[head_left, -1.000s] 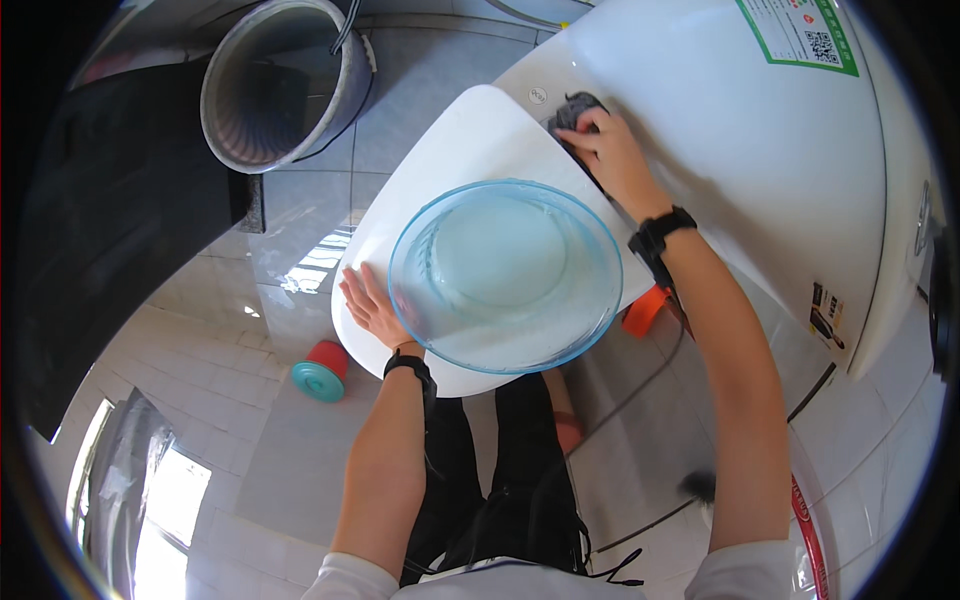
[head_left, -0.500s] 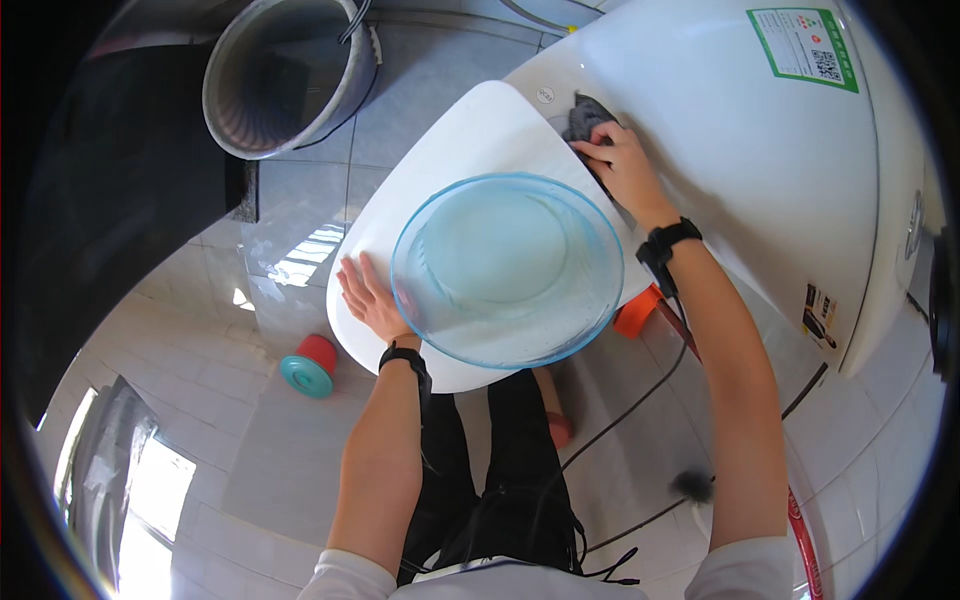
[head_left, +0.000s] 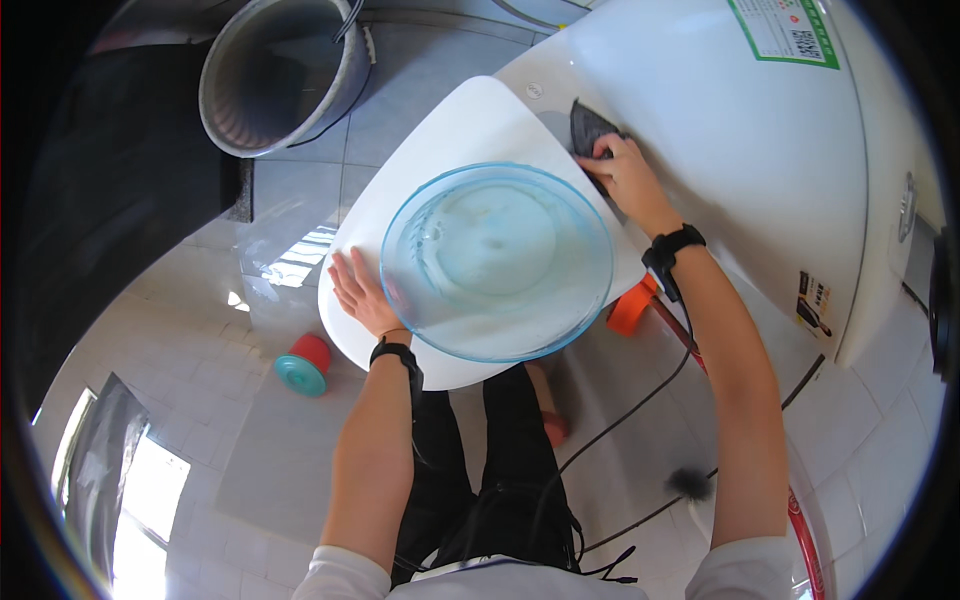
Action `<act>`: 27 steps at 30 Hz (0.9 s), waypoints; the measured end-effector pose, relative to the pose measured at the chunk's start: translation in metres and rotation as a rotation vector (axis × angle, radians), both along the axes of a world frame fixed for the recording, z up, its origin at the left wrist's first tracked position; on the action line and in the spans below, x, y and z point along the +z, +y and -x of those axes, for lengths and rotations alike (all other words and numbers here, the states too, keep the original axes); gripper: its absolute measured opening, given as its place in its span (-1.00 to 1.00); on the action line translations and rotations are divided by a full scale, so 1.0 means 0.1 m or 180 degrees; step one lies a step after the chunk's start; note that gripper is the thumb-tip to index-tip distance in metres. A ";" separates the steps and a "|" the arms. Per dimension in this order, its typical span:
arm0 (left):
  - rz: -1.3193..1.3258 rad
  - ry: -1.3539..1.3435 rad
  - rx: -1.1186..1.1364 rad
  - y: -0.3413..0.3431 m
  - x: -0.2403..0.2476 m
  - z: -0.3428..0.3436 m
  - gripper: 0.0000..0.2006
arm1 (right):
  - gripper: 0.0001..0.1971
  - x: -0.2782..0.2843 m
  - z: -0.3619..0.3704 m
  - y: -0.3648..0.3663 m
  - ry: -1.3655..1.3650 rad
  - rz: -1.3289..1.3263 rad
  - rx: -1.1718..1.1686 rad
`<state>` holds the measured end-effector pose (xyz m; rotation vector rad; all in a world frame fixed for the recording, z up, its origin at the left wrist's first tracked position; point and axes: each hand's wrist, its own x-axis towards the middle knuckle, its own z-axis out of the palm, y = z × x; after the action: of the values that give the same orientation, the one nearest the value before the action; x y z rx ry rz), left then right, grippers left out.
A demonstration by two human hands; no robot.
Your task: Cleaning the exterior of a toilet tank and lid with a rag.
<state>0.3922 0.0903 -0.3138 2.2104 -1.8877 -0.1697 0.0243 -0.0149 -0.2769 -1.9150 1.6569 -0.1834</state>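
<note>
A white toilet lid [head_left: 480,115] lies closed in front of me, joined to the smooth white toilet body [head_left: 720,160] on the right. On the lid stands a clear blue basin [head_left: 450,340] with what looks like water in it. My left hand [head_left: 362,295] rests flat on the lid's left part beside the basin, fingers spread. At the lid's far right edge, my right hand [head_left: 632,182] grips a dark grey cloth [head_left: 591,128] against the toilet body. Part of the cloth is hidden under the fingers, and one corner sticks out beyond them.
A grey bucket [head_left: 352,98] stands on the tiles at the far left. A red and teal object [head_left: 302,370] is on the floor near my left forearm. By the basin's right side is an orange item [head_left: 630,306]. A thin cable [head_left: 640,405] hangs from my right wristband.
My right hand and the cloth have shifted slightly along the toilet body, and the cloth's corner now fans out more. The left hand stays on the lid. The whole view has moved a little.
</note>
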 end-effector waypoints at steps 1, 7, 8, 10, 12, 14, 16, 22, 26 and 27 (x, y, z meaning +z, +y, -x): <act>0.0002 0.0075 -0.0010 0.00 -0.03 0.04 -0.44 | -0.75 0.00 0.15 0.09 0.0177 -0.0304 0.0135; 0.0028 -0.0037 -0.0062 -0.03 0.03 0.00 -0.46 | -0.69 0.14 0.30 0.71 -0.0719 -0.0203 -0.0939; 0.0003 -0.0009 -0.0074 -0.03 0.07 0.00 -0.47 | -0.68 0.17 0.29 0.83 -0.0356 -0.0050 -0.0767; -0.0071 -0.0027 -0.0020 0.00 0.02 0.01 -0.47 | -0.66 0.16 0.34 1.02 0.0089 0.0045 -0.0672; -0.0151 -0.0077 0.0036 0.01 0.00 0.01 -0.47 | -0.68 0.14 0.39 1.16 0.0294 0.0088 -0.0562; -0.0144 -0.0044 0.0007 0.01 0.00 0.03 -0.47 | -0.69 0.08 0.43 1.16 0.0491 0.0120 -0.0442; -0.0140 -0.0029 0.0005 0.01 0.01 0.06 -0.47 | -0.73 0.06 0.41 0.97 0.0141 0.0325 -0.0470; -0.0047 -0.0107 -0.0044 0.01 -0.01 -0.02 -0.48 | -0.83 0.03 0.26 0.80 -0.0172 0.0375 -0.1087; 0.0118 0.0248 -0.0003 -0.02 0.01 0.07 -0.48 | -0.87 -0.05 0.12 0.65 -0.0267 0.0971 -0.0951; 0.0112 0.0244 -0.0020 -0.01 0.02 0.08 -0.48 | -0.87 -0.06 0.13 0.65 -0.0267 0.0966 -0.0969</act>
<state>0.3838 0.0890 -0.3121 2.1437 -1.8434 -0.2174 0.0108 0.0500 -0.2829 -1.8226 1.9442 -0.6606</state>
